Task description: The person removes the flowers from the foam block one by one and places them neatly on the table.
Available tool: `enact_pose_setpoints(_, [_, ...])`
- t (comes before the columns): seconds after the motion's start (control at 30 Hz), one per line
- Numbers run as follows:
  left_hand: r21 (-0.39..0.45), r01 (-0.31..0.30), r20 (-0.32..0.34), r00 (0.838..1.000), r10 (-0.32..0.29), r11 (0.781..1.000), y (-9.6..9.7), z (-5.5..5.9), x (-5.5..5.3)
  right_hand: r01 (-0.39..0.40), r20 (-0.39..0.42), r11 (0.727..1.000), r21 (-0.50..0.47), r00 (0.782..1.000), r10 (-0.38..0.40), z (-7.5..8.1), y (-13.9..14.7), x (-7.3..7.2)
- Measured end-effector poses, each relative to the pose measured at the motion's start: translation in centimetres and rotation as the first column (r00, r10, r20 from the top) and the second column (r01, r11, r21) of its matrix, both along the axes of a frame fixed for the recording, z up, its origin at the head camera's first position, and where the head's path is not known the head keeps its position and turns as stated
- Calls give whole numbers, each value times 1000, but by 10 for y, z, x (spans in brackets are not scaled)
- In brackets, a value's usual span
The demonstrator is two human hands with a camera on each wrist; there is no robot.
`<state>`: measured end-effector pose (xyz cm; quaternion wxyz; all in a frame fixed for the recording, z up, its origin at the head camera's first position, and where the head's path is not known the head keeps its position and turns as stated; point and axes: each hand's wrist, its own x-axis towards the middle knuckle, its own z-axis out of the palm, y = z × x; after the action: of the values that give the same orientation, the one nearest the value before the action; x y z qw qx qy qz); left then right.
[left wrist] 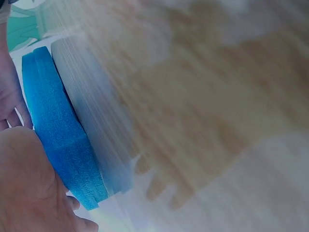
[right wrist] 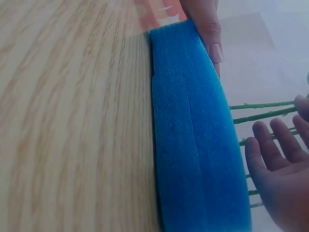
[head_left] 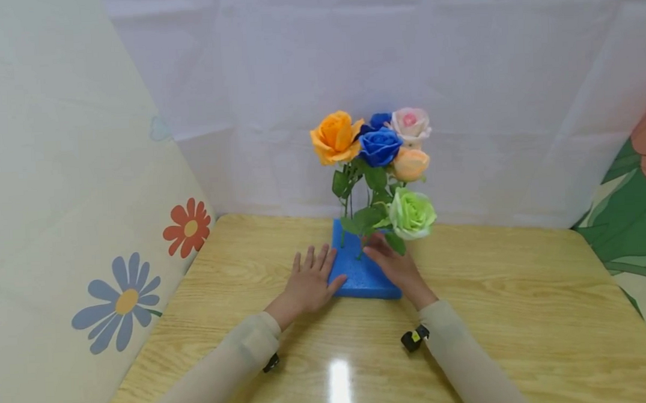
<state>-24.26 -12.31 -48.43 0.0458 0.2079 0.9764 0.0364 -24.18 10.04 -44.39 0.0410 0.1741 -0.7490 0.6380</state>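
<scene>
A blue foam block (head_left: 367, 281) lies on the table with several artificial roses upright in it. My left hand (head_left: 310, 286) lies flat with fingers spread against the block's left side, its thumb at the front left corner. Its palm (left wrist: 24, 179) shows beside the block in the left wrist view. My right hand (head_left: 396, 267) reaches over the block's right side and pinches the stem of a light green rose (head_left: 412, 214) low down, near the foam. In the right wrist view the other fingers (right wrist: 282, 145) are loosely bent beside the green stems (right wrist: 265, 115).
Behind the green rose stand an orange rose (head_left: 335, 138), blue roses (head_left: 380, 146), a pale pink rose (head_left: 410, 124) and a peach rose (head_left: 410, 163). A white cloth (head_left: 275, 107) hangs behind the wooden table (head_left: 522, 301). Flower-patterned sheets (head_left: 47, 207) stand at the sides.
</scene>
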Motion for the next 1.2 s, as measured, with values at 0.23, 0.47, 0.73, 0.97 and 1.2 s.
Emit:
enact_pose_setpoints(0.23, [-4, 5, -13, 1000, -5, 1000, 1, 1, 1, 81, 58, 992, 98, 995, -87, -26, -1, -16])
enact_pose_setpoints(0.47, [-1, 8, -32, 999, -8, 1000, 1, 2, 2, 95, 88, 987, 126, 990, -107, -28, -2, -18])
enact_pose_setpoints(0.73, [-17, 12, -40, 999, -12, 1000, 1, 2, 4, 125, 43, 985, 118, 990, -131, -27, -5, -16])
enact_pose_setpoints(0.97, [-28, 11, -50, 999, -13, 1000, 1, 1, 4, 145, -25, 979, 146, 989, -143, -18, -6, -15])
enact_pose_setpoints(1.2, [-27, 8, -61, 998, -10, 1000, 0, -2, 1, 138, -190, 984, 115, 975, -115, -1, 0, -4])
